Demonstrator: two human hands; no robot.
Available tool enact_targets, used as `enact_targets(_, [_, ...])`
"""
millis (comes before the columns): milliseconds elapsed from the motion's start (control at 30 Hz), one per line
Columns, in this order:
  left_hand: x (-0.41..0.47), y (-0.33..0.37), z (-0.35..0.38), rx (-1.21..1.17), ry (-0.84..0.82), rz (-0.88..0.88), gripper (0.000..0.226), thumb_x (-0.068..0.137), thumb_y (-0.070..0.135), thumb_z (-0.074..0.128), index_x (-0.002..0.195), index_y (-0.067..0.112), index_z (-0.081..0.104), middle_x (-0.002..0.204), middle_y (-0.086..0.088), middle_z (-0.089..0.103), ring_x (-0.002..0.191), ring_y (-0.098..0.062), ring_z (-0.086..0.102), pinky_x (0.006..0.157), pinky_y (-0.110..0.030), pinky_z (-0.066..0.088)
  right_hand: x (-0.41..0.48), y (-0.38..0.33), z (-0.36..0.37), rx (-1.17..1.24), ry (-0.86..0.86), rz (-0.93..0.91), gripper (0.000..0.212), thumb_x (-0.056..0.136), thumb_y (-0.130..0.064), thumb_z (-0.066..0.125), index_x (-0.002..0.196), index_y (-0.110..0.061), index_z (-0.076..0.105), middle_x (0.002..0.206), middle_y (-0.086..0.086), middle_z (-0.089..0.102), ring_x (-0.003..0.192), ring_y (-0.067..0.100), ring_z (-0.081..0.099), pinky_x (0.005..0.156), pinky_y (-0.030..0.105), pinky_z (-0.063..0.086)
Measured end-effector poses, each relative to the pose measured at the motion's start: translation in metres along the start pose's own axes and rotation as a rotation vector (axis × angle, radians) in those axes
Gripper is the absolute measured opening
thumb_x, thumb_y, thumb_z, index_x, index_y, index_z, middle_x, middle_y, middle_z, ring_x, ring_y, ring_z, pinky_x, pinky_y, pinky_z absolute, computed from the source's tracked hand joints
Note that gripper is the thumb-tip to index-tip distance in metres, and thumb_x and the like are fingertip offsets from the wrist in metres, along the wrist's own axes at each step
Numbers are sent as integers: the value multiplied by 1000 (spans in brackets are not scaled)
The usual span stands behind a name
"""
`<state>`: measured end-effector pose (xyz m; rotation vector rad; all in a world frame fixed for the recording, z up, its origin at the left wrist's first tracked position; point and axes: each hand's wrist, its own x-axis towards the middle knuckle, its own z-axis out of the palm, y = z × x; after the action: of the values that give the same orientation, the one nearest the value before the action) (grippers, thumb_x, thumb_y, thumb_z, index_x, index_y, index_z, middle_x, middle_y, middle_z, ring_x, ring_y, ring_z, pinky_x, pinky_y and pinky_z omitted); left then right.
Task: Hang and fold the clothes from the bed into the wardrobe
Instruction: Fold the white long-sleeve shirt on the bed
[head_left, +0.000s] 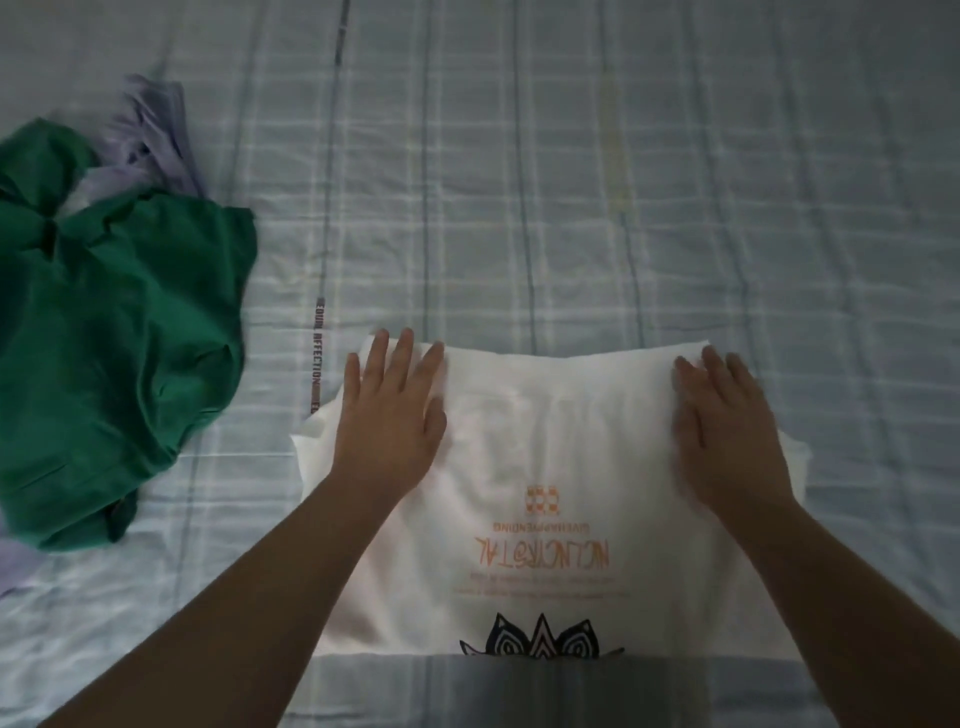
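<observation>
I press my left hand (392, 415) and right hand (727, 436) flat, fingers spread, gripping nothing, on the white T-shirt (561, 499) at lower centre, pinning its fold; the green garment (119, 332) waits left.

Bedsheet (519, 208) stripe: seemingly "AFFECTION"

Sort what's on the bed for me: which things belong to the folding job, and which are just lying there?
Job:
- white printed shirt, pressed flat under left hand and right hand
- green garment, crumpled, unfolded
- lilac garment, partly under the green one

Just there:
- checked bedsheet
</observation>
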<state>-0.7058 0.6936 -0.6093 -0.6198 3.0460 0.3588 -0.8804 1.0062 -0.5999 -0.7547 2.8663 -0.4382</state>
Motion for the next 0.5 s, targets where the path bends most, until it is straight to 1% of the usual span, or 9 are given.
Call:
enact_targets(33, [2,-4,6,47,-66,-24,60,99,44,23,155,25,27,164,-11,19,153,-33,6,122,-54,5,3,5,6,-86,-56,13,57,99,-37,26,151,-15,36,161,12,25,149,32,17,122,44,13])
enact_targets(100, [2,-12,18,82,-156,-54,64,98,53,12,157,28,19,166,-10,13,153,-31,2,123,-53,3,6,11,17,-177,-147,69,64,99,-46,17,157,-20,21,165,8,12,151,29,9,123,47,9])
enact_targets(167, [-1,-20,29,105,-184,-44,65,98,56,8,158,31,11,167,-7,7,154,-28,-1,123,-51,2,4,15,27,-228,-170,81,67,98,-50,12,158,-22,11,166,4,4,152,25,2,123,46,6])
enact_targets(200, [-1,-22,32,119,-191,-41,64,98,57,7,158,33,8,167,-6,5,154,-27,-3,123,-50,1,3,16,30,-246,-167,83,67,98,-50,11,158,-22,8,166,4,2,153,24,1,124,45,5])
enact_targets(267, [0,-23,33,122,-207,-49,64,98,57,6,158,34,4,167,-5,1,153,-26,-7,123,-50,-1,4,15,30,-239,-163,85,66,98,-49,12,158,-22,9,166,4,3,153,24,1,124,45,5])
enact_targets(300, [0,-21,31,107,-207,-53,64,99,57,6,158,33,5,167,-5,1,153,-26,-7,123,-50,-2,3,13,28,-232,-157,84,65,99,-48,13,158,-21,10,166,5,5,153,25,3,124,46,4])
enact_targets(367, [-9,-17,21,49,-188,-46,63,100,54,10,158,29,12,167,-8,7,153,-28,-4,123,-51,-1,-5,8,20,-211,-118,70,63,101,-44,18,157,-17,16,165,10,11,152,28,7,123,47,4])
enact_targets(433, [-31,-12,8,37,-167,-2,62,101,50,14,158,25,17,166,-11,12,153,-29,0,123,-53,3,-24,1,10,-161,-83,37,62,101,-39,24,156,-12,21,163,14,17,151,31,10,123,48,4])
enact_targets(500, [-63,-7,-3,52,-169,46,62,101,48,16,158,23,20,165,-12,12,153,-30,2,122,-55,8,-54,-3,3,-122,-88,15,61,101,-37,25,156,-11,21,163,14,17,152,30,8,123,48,5])
